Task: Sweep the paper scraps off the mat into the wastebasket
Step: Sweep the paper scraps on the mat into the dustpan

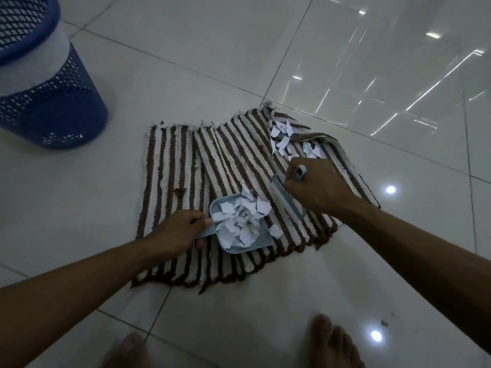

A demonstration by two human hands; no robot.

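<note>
A brown and white striped mat (186, 166) lies on the glossy tiled floor (212, 49), with its far right corner folded and wrinkled. The left hand (178, 229) is closed around the handle of a small light blue dustpan (261, 241), which rests on the near part of the mat and is already heaped with torn white paper scraps (241, 221). One scrap (275, 231) lies on the mat just beside the open edge of the pan. The right hand (318, 189) is clamped on the handle of a small hand brush (288, 195) (the same pale blue as the pan), and the brush head stands on the mat near the dustpan's mouth, to the right of it. More scraps (283, 134) remain on the far right part of the mat, around the folded corner and just beyond the right hand. The blue mesh wastebasket (47, 102) stands upright on the floor at the far left, well apart from the mat. Two bare feet (334, 343) show at the bottom edge of the view
</note>
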